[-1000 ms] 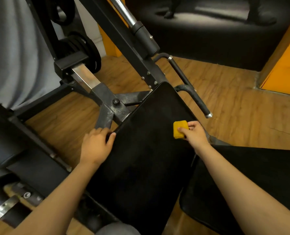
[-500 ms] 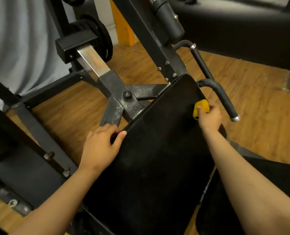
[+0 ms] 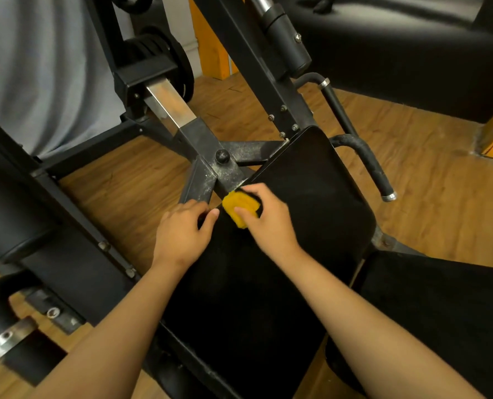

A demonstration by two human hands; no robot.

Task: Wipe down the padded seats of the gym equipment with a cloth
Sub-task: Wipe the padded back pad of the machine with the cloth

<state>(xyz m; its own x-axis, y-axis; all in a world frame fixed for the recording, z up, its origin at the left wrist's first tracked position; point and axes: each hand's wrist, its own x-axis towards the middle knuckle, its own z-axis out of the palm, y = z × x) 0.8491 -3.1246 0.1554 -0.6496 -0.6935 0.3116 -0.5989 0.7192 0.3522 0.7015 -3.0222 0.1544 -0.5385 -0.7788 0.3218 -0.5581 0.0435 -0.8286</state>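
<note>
R hand [image 3: 268, 223] pinches a small folded yellow-orange cloth [image 3: 239, 207], thumb on top, fingers round the far side, pressing it on the black padded seat [image 3: 311, 203] at centre frame. Cloth sits right at the seat's left edge, just beside the dusty grey steel frame joint [image 3: 207, 168]. L hand [image 3: 182, 231] grips that same edge just below-left of the cloth, fingers curled over the side. Thumb tip is v. near the cloth; can't tell if they touch.

Key relation: seat's long axis runs from upper centre-right of frame down to bottom centre. W/ the cloth on the left edge, nearly all the seat surface lies right of and below it. So next stroke prob. goes rightward across the short axis, toward the black foam-covered handle [image 3: 366, 165], or down the long axis toward bottom of frame. L hand is nearer the cloth but busy bracing; R hand does the wiping.
</note>
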